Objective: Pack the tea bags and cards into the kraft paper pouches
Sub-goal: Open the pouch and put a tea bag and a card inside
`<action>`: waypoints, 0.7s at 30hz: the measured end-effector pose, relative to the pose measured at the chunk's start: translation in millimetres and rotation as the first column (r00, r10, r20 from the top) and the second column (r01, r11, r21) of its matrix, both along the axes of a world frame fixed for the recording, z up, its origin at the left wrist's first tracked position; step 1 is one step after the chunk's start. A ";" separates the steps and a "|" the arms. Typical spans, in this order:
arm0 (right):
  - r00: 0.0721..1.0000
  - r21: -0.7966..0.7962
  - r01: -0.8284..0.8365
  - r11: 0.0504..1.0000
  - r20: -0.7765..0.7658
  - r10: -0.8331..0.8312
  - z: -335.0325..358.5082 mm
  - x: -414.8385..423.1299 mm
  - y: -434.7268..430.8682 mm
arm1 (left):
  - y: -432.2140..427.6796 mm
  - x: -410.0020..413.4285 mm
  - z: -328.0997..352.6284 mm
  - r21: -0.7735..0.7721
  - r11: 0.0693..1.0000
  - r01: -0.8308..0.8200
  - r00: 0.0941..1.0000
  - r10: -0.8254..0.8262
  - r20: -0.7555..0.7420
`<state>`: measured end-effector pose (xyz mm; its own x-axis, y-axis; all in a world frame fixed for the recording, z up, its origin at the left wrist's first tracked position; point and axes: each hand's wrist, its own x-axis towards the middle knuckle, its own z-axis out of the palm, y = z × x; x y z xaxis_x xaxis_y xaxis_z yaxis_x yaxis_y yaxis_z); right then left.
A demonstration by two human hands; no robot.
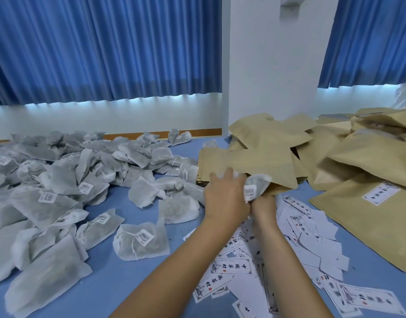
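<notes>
1. Leftmost, a loose heap of tea bags (59, 184) covers the left half of the blue bench (119, 281). They are grey-white filter sachets with strings, and several carry small white barcode labels whose print is too small to read.
2. At the centre, the left hand (225, 196) has its fingers curled over the left edge of a single tea bag (256, 185), grasping it at the mouth of a kraft pouch (261, 166). That bag's barcode label faces the camera, but its text is illegible.
3. Just to the right and touching it, the right hand (264, 206) sits under the same tea bag and the pouch's lower edge. Its fingers are hidden, so I cannot tell whether it is grasping or released.
4. Below and to the right of the hands, white cards (231, 267) lie scattered and overlapping on the bench. They are printed with black Chinese characters, an ink drawing and a small red seal.
5. Farther right, more kraft pouches (358, 157) are piled loosely. The nearest, a labelled pouch (358, 228), bears a white sticker with Chinese writing.
</notes>
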<state>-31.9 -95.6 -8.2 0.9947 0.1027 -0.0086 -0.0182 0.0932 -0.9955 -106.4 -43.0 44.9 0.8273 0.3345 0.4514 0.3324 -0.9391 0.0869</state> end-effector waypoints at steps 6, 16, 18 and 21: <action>0.985 -0.031 -0.117 0.993 0.123 0.120 3.3 -15.8 -4.0 | 10.3 17.0 25.6 -0.397 0.905 -0.152 0.987 0.119 -0.107; 0.990 0.092 -0.135 0.987 0.051 0.130 -2.6 -12.8 -20.1 | -27.9 57.9 39.4 -0.168 0.949 -0.266 0.812 0.126 -0.570; 0.984 0.121 -0.172 0.978 0.058 0.166 0.7 -15.2 -19.3 | -29.2 61.6 36.7 -0.077 0.950 -0.302 0.803 0.210 -0.558; 0.974 0.022 -0.217 0.976 0.066 0.215 4.6 -15.7 -17.0 | -20.4 73.7 34.6 -0.152 0.975 -0.161 0.902 0.083 -0.423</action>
